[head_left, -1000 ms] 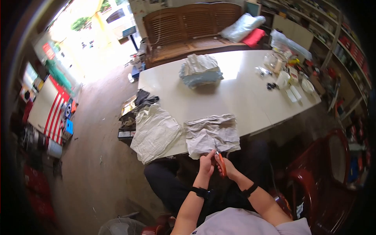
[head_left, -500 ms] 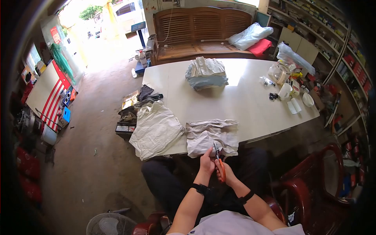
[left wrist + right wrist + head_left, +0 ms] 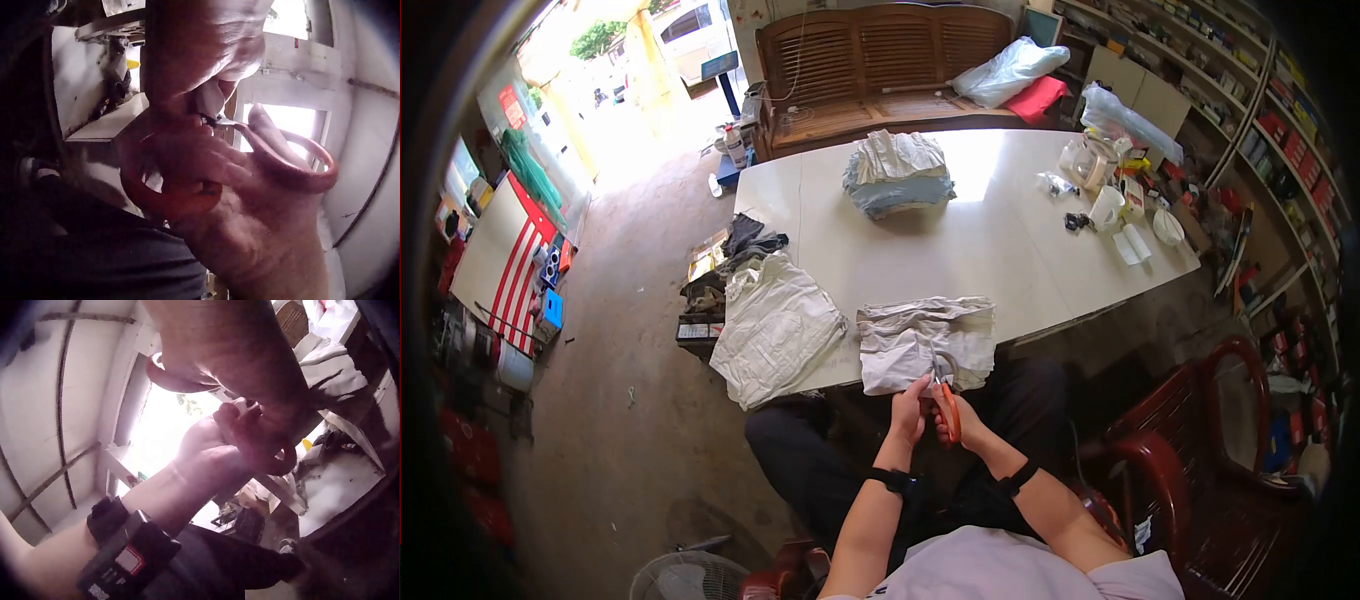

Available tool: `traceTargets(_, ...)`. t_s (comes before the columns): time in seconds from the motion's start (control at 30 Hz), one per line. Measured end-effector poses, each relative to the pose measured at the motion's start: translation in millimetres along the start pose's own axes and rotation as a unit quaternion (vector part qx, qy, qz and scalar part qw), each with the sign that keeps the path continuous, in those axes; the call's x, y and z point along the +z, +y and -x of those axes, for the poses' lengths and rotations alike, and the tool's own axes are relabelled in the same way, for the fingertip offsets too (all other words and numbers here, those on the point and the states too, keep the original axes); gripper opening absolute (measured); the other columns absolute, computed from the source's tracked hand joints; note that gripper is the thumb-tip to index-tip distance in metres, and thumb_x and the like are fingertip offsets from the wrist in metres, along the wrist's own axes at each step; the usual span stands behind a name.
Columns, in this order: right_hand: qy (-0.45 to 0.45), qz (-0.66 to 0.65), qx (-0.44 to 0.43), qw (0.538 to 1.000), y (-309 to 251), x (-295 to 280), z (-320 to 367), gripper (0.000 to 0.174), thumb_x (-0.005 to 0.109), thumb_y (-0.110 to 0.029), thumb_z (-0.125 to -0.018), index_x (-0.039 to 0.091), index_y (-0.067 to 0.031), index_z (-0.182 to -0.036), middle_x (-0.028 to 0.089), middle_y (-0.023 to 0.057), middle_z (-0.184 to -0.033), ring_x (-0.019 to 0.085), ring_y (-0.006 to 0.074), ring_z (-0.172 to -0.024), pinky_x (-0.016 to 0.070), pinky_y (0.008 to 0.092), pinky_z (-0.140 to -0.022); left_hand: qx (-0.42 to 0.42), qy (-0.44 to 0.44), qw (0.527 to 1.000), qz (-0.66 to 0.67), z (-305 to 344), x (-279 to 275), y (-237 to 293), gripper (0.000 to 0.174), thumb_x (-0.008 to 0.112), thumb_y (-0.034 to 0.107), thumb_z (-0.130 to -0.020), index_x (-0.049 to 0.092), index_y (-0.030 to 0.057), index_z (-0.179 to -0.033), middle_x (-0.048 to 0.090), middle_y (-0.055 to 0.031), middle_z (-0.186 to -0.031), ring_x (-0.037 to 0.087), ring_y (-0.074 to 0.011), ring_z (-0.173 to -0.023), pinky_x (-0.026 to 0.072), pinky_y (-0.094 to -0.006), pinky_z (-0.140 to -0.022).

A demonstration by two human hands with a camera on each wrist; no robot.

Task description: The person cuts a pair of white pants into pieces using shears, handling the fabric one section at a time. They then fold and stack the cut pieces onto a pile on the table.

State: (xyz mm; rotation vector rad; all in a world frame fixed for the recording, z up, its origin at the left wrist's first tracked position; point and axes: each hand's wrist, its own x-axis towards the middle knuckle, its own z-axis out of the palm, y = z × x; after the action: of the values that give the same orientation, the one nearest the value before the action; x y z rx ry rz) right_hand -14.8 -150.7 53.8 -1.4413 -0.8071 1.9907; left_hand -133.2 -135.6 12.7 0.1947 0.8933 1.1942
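Note:
A pair of scissors with orange handles is in my right hand, its blades pointing away over a folded grey-white cloth. In the left wrist view my fingers and thumb pass through the handle loops. Close beside it, at the cloth's near edge, my left hand is curled, the thumb along the scissors. A small pale bit shows between the left fingers, by the scissors' pivot. The cloth lies wrinkled at the front edge of the white table.
Left of the cloth lies a cream cloth, partly over the table's edge. A stack of cloths sits farther back. Clutter with a white jug fills the right end. A red-brown chair stands at the right, a fan at the lower left.
The scissors' blades show more above the hands than a second ago and now stand apart over the cloth. Both hands stay together at its near edge. The head view has shifted slightly.

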Motion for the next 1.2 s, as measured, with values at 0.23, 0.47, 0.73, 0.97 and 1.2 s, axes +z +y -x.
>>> traceTargets(0.23,0.014,0.045,-0.025,0.999,2.2,-4.5,4.6,0.053,0.055,-0.06,-0.085,0.049,-0.0071,-0.078,0.045,-0.0015,-0.057,0.044,0.0092,-0.041,0.0385,0.0238,-0.037,0.037,0.029,0.998,0.03,0.6,-1.9,-8.2,0.014,0.058,0.014,-0.087,0.061,0.0011,-0.085,0.063,-0.0075,-0.075,0.058,-0.0177,-0.059,0.0458,-0.0304,-0.053)
traceTargets(0.47,-0.033,0.01,0.012,0.999,-0.3,-10.2,4.0,0.056,0.052,-0.064,-0.084,0.05,-0.008,-0.083,0.045,-0.0003,-0.061,0.046,0.0102,-0.046,0.0432,0.025,-0.043,0.024,-0.003,1.0,-0.009,2.5,-12.5,-10.2,0.015,0.059,0.017,-0.087,0.061,0.0026,-0.09,0.062,-0.0053,-0.08,0.058,-0.0162,-0.063,0.0461,-0.0295,-0.056)
traceTargets(0.73,-0.047,0.022,-0.007,0.999,-11.9,-7.6,0.8,0.058,0.049,-0.065,-0.085,0.049,-0.008,-0.078,0.048,0.0023,-0.058,0.05,0.0139,-0.046,0.0466,0.0295,-0.045,0.024,-0.083,0.991,-0.103,14.9,-15.3,1.4,0.022,0.056,0.02,-0.09,0.059,0.0029,-0.103,0.06,-0.0026,-0.084,0.057,-0.0137,-0.072,0.0472,-0.0293,-0.067)
traceTargets(0.97,-0.007,0.036,-0.049,0.998,-6.7,-0.5,2.0,0.053,0.052,-0.056,-0.089,0.05,-0.0058,-0.072,0.048,0.0016,-0.057,0.049,0.0109,-0.042,0.0436,0.0263,-0.038,-0.033,-0.106,0.993,0.03,16.3,-15.8,-2.3,0.02,0.057,0.023,-0.091,0.059,0.0034,-0.097,0.06,-0.003,-0.082,0.056,-0.015,-0.069,0.0461,-0.03,-0.065)
traceTargets(1.2,0.038,0.1,-0.052,0.993,-8.7,2.4,6.8,0.051,0.054,-0.053,-0.089,0.051,-0.0056,-0.072,0.048,0.0005,-0.056,0.048,0.0103,-0.04,0.0433,0.0251,-0.037,-0.031,-0.089,0.993,0.067,14.2,-15.5,-14.6,0.024,0.056,0.027,-0.093,0.059,0.0042,-0.098,0.058,-0.0019,-0.08,0.053,-0.0145,-0.064,0.0448,-0.0296,-0.062)
